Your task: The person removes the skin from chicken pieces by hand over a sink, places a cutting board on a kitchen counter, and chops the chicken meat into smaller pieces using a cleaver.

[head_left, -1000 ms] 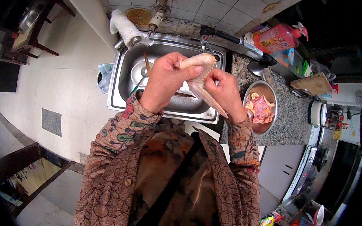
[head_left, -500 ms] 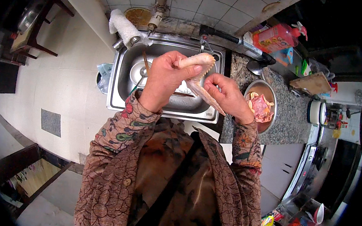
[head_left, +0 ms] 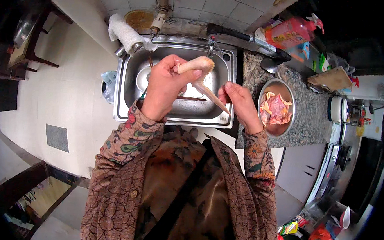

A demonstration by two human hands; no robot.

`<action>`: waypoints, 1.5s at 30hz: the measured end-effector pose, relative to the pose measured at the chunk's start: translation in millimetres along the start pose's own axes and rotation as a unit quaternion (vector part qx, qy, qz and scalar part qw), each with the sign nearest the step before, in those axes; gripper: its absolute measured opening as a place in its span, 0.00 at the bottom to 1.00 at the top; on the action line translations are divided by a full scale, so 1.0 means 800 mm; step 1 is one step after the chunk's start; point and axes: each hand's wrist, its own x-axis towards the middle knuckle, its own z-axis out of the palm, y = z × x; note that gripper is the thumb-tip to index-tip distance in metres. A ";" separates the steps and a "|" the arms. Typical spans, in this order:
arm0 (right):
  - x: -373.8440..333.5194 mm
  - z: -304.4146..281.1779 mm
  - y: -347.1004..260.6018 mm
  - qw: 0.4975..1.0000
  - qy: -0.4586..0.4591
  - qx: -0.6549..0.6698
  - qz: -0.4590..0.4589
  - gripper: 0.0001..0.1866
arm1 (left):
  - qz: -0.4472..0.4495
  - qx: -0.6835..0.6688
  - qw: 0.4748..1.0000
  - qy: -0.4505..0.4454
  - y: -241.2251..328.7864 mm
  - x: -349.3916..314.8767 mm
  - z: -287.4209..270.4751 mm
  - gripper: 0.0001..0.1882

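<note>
We see the fingers of the left hand (head_left: 163,85) grasping a pale, raw poultry wing (head_left: 205,64), the thumb pressed along its thick upper part. The wing is bent, its thin tip slanting down toward the right hand (head_left: 240,100). The fingers of the right hand are drawn together just beside this tip; we cannot tell whether they touch it or pinch anything.

Beneath the wing we find a stainless-steel sink (head_left: 192,120), holding a white dish (head_left: 141,80) and a thin brown stick (head_left: 195,99), with a tap (head_left: 211,43) at its far edge. To the right, on the speckled worktop (head_left: 311,110), we note a metal bowl (head_left: 276,86) containing raw meat (head_left: 278,109), with a ladle (head_left: 269,65) beyond it. Farther off on this side stand a pink pump bottle (head_left: 289,32) and a white pot (head_left: 337,109). To the left, we observe a white towel (head_left: 125,32) at the sink's corner, a pale floor (head_left: 70,90) with a grey rectangular patch (head_left: 57,137), and dark wooden furniture (head_left: 45,40).
</note>
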 end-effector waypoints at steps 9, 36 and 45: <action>-0.006 0.009 -0.018 0.996 0.012 0.087 0.006 0.13 | 0.002 -0.150 0.969 -0.196 -0.014 -0.009 -0.031 0.24; -0.022 0.086 -0.047 0.968 0.198 0.098 -0.117 0.07 | -0.001 0.033 0.996 -0.078 -0.002 -0.008 -0.007 0.17; 0.000 0.091 -0.045 0.948 0.117 0.293 -0.040 0.07 | 0.057 0.052 0.995 -0.070 -0.014 -0.009 -0.006 0.15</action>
